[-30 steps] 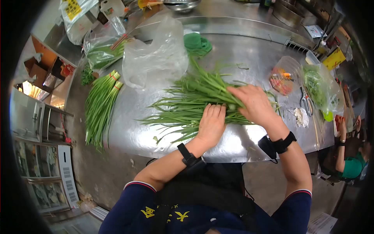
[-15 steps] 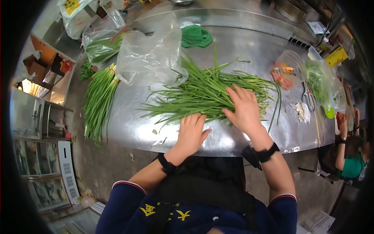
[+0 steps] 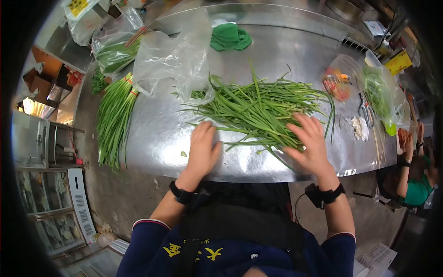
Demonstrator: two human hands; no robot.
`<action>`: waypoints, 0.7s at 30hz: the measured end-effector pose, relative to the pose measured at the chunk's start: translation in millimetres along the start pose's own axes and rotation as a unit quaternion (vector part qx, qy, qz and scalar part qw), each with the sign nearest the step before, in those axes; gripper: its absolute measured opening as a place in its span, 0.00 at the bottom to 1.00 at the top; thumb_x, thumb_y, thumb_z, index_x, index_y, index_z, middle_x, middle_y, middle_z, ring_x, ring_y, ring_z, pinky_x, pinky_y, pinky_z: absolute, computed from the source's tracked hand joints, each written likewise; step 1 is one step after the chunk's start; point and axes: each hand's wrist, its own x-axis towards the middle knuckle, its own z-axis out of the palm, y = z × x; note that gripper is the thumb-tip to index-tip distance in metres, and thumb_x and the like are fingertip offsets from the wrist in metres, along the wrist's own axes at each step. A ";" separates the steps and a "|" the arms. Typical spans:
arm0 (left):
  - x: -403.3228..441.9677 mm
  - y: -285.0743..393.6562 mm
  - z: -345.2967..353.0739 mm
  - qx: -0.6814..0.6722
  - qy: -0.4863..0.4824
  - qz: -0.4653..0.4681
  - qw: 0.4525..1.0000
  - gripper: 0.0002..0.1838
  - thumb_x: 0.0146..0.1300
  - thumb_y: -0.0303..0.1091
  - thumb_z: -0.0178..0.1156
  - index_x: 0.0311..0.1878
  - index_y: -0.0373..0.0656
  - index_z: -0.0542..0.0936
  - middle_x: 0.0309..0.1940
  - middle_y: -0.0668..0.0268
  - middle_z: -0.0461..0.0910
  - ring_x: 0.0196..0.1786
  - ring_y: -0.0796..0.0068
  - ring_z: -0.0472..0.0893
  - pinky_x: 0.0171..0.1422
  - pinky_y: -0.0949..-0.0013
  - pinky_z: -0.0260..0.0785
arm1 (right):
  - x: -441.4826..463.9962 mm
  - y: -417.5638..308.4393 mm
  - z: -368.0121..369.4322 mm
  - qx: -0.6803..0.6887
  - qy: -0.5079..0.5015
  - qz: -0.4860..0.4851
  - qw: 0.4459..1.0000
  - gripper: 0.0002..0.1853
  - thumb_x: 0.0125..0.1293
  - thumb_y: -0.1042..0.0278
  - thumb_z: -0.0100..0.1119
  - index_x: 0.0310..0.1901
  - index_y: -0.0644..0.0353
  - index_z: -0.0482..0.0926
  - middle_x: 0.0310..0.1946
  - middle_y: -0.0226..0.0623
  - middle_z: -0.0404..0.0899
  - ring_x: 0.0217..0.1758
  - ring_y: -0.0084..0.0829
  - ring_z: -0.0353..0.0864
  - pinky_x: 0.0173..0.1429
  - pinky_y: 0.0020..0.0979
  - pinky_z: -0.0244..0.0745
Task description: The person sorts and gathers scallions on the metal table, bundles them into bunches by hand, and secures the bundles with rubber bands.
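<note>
A loose heap of garlic chives (image 3: 258,104) lies across the middle of the steel table. My left hand (image 3: 202,147) is at the heap's left front edge, fingers extended and holding nothing; a few leaf tips come close to its fingertips. On the right, my right hand (image 3: 311,142) rests its spread fingers on the near right part of the chives, with the thumb apart. A tied bunch of chives (image 3: 115,120) with red bands lies by the table's left edge. Between bunch and heap, a clear plastic bag (image 3: 168,60) partly covers some leaf tips.
A green cloth (image 3: 230,37) sits at the back. Scissors (image 3: 367,111), a crumpled white tissue (image 3: 359,128), a clear tub (image 3: 341,78) and bagged greens (image 3: 378,92) stand on the right. Beyond the right edge, a co-worker's hands (image 3: 408,143) show. Bagged leaves (image 3: 115,55) lie back left.
My hands have moved apart, the left one leftward and the right one rightward and slightly nearer me. The chive leaves on the left are shifted rightward, and some now point toward the front edge.
</note>
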 end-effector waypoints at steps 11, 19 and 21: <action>-11.5 20.9 -22.6 -0.044 0.052 0.009 0.998 0.10 0.49 0.24 0.58 0.37 0.40 0.77 0.40 0.59 0.75 0.46 0.58 0.72 0.51 0.61 0.62 | 6.0 -16.3 28.3 -0.050 0.122 0.057 0.990 0.07 0.48 0.74 0.64 0.30 0.56 0.79 0.29 0.30 0.77 0.34 0.34 0.75 0.38 0.34 0.68; 12.8 42.3 -56.8 -0.071 0.114 0.041 0.990 0.09 0.49 0.21 0.58 0.36 0.39 0.78 0.39 0.60 0.75 0.45 0.60 0.73 0.50 0.63 0.64 | 25.1 -34.7 -72.1 0.144 0.289 0.070 0.944 0.08 0.51 0.84 0.60 0.34 0.65 0.78 0.32 0.37 0.79 0.37 0.28 0.79 0.40 0.24 0.74; 22.9 54.3 -73.7 -0.078 0.150 0.048 0.984 0.08 0.50 0.20 0.58 0.35 0.38 0.78 0.38 0.60 0.75 0.43 0.61 0.73 0.49 0.65 0.65 | 23.3 -41.6 -91.1 0.211 0.309 0.079 0.924 0.08 0.52 0.85 0.59 0.35 0.67 0.78 0.33 0.38 0.79 0.38 0.25 0.79 0.41 0.22 0.74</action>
